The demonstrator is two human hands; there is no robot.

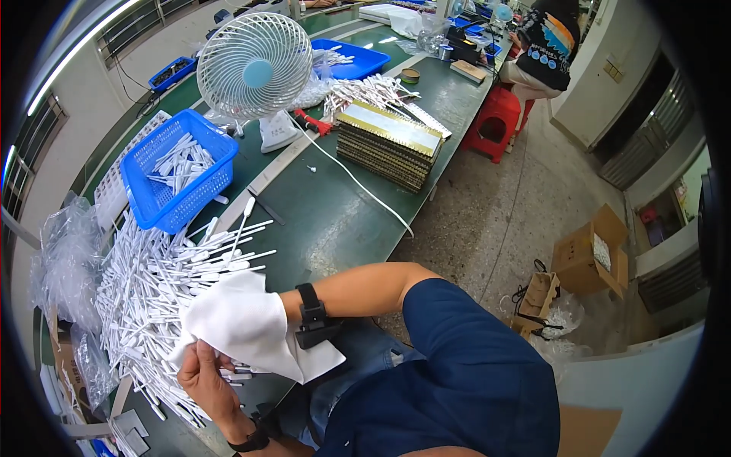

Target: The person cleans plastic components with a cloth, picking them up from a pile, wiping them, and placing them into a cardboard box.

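White cloth point(244, 324): near left of the green bench point(335, 221), over the heap of white sticks point(152, 297) | handling: likely light, limp, easily bunched; take it at a hem | left hand point(204, 377): grip pinching the lower edge, stick within | right hand point(263, 316): wrapped in cloth, grip cannot be told, forearm crossing leftward.

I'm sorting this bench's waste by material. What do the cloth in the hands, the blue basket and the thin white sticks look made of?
White cloth: soft woven or nonwoven fabric, matte; it drapes and folds over the right hand.
Blue basket: moulded plastic, slightly glossy, with lattice walls.
White sticks: probably plastic, smooth and uniform; too small to be sure.
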